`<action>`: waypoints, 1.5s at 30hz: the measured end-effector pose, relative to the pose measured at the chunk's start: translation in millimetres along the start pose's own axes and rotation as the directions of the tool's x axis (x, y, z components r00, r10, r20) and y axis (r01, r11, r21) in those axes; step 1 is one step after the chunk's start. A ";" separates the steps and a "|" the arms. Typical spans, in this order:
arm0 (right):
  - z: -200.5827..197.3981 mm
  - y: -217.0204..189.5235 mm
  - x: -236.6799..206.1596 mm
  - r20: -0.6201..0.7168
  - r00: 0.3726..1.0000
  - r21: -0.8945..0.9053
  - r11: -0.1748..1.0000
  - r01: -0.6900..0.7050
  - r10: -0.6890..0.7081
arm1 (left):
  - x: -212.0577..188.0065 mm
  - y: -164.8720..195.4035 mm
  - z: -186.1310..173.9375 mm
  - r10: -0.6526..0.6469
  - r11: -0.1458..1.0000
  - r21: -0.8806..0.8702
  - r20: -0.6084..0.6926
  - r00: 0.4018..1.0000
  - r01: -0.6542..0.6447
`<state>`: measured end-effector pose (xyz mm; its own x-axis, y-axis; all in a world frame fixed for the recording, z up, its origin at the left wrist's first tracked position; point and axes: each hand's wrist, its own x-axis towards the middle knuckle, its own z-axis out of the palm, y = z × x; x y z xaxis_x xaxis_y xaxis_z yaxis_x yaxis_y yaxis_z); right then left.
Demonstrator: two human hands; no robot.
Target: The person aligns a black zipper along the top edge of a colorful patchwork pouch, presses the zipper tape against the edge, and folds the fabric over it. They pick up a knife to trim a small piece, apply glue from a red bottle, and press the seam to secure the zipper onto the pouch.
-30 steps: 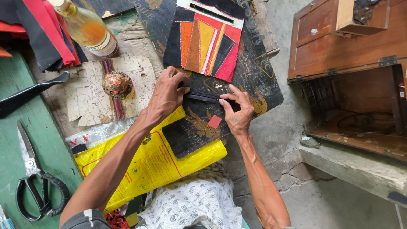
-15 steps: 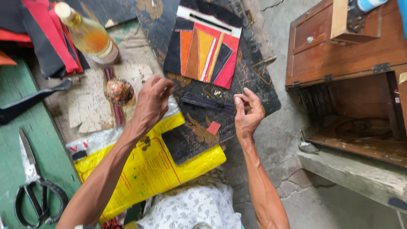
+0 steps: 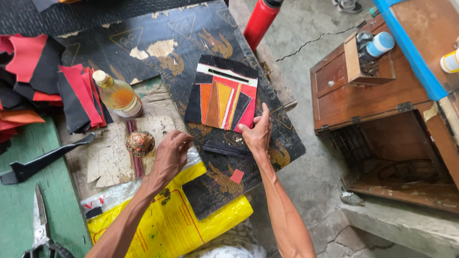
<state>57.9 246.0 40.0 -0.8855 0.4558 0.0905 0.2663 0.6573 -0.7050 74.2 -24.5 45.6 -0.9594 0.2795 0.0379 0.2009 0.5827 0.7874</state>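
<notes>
The right hand [image 3: 258, 134], fingers spread, touches the lower right corner of the patchwork panel [image 3: 224, 95], a black piece inset with orange, yellow and red wedges. Left of the panel, the left hand [image 3: 171, 152] curls loosely, empty, beside a small round tin [image 3: 140, 143].

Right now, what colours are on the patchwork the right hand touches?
Orange, yellow, red and black strips on the patchwork, seen from the head view.
</notes>
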 end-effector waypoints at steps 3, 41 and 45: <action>-2.4 -9.5 10.1 0.039 0.994 0.427 0.898 -0.109 0.103 | 12.1 14.7 6.9 0.075 0.995 -0.056 -0.031 0.997 -0.076; -84.2 56.8 -170.1 0.219 0.971 0.591 0.778 -0.213 0.099 | -103.9 14.3 42.5 -0.377 0.700 -0.580 0.195 0.905 0.417; -79.0 66.0 -159.5 0.228 0.969 0.557 0.804 -0.207 0.092 | -93.8 10.4 41.4 -0.406 0.709 -0.545 0.205 0.891 0.448</action>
<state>246.8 264.1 34.6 -0.9206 0.3655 -0.1374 0.1854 0.0995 -0.9776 174.5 -13.1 24.8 -0.8955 0.1686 -0.4120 -0.3957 0.1225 0.9102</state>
